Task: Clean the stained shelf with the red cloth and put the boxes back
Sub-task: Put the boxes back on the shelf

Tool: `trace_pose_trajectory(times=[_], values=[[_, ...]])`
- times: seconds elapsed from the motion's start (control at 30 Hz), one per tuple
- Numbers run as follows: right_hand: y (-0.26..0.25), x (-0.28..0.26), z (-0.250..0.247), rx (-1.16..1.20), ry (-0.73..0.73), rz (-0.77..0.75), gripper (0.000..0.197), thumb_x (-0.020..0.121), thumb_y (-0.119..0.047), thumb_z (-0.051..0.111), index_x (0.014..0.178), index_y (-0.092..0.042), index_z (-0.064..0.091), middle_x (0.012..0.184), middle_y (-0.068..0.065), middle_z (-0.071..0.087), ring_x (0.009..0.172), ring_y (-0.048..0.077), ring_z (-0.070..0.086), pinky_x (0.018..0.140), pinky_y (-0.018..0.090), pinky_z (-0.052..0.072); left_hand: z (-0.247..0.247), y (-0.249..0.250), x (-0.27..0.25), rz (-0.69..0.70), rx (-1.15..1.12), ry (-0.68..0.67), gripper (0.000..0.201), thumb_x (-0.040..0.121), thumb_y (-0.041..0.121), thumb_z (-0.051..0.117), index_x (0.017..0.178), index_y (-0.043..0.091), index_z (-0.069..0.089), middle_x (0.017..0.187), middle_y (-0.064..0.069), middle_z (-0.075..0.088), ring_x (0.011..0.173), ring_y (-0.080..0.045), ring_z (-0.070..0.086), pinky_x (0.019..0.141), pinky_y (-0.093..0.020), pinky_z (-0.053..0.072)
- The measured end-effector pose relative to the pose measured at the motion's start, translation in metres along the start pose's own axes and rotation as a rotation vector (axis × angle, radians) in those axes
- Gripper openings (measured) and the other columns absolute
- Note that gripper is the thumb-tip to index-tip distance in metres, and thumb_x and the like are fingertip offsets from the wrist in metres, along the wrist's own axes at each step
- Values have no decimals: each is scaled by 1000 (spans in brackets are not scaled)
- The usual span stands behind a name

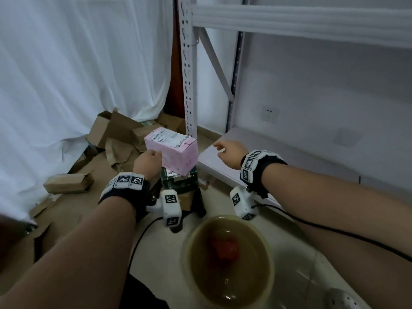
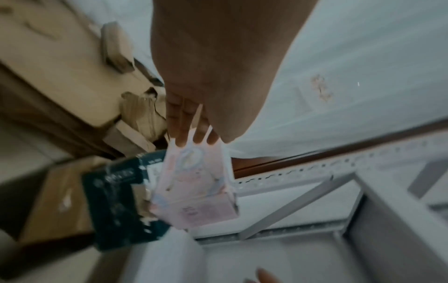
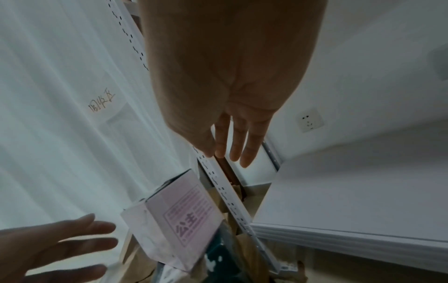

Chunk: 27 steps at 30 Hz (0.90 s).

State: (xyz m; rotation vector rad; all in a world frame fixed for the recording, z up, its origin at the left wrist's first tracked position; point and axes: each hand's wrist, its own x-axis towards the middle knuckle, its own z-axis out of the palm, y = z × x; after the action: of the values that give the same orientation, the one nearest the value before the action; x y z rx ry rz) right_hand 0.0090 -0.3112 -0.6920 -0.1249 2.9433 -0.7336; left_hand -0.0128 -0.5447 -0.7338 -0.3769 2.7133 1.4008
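The pink box [image 1: 171, 152] sits tilted on top of a dark green box [image 1: 179, 180] on the floor, at about ten o'clock from the yellow basin [image 1: 227, 259] in the head view. The left hand [image 1: 147, 162] has straight fingers against the pink box's near side, pressing rather than clamped on it, probably to steady the stack. The right hand [image 1: 229, 152] hovers with fingers apart and holds nothing, just beside the box and over the corner of the white shelf [image 1: 278, 157], likely ready to take the other side. The red cloth [image 1: 224, 246] lies soaking in the basin, and the shelf is bare, so wiping looks finished.
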Motion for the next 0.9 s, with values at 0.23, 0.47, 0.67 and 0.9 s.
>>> trace_pose_trajectory(times=[0.23,0.47,0.67,0.9], values=[[-45,35,14,85,-42,-21,51,91,-5,46,141,-10,37,143,10,44,130,25,44,107,31,35,-5,8,23,-129,-226,-45,46,96,27,35,131,1,48,131,-24,54,118,-44,53,97,-51,45],[-50,49,22,241,-58,29,39,91,-8,48,130,-2,48,129,14,56,121,31,51,103,39,41,11,8,30,-300,-473,-130,42,101,31,34,132,5,45,85,-8,48,59,-15,32,53,-26,27],[-45,49,22,483,-144,91,60,89,2,48,145,-10,32,135,13,51,118,29,54,96,37,48,16,16,23,-275,-546,-224,43,101,30,36,142,15,38,135,-2,55,121,-23,52,92,-33,43],[-43,36,25,640,-117,115,41,91,2,47,132,3,46,126,25,57,108,34,58,81,36,50,23,15,14,-116,-624,-287,65,96,23,52,147,42,17,140,-2,51,123,-30,53,105,-54,40]])
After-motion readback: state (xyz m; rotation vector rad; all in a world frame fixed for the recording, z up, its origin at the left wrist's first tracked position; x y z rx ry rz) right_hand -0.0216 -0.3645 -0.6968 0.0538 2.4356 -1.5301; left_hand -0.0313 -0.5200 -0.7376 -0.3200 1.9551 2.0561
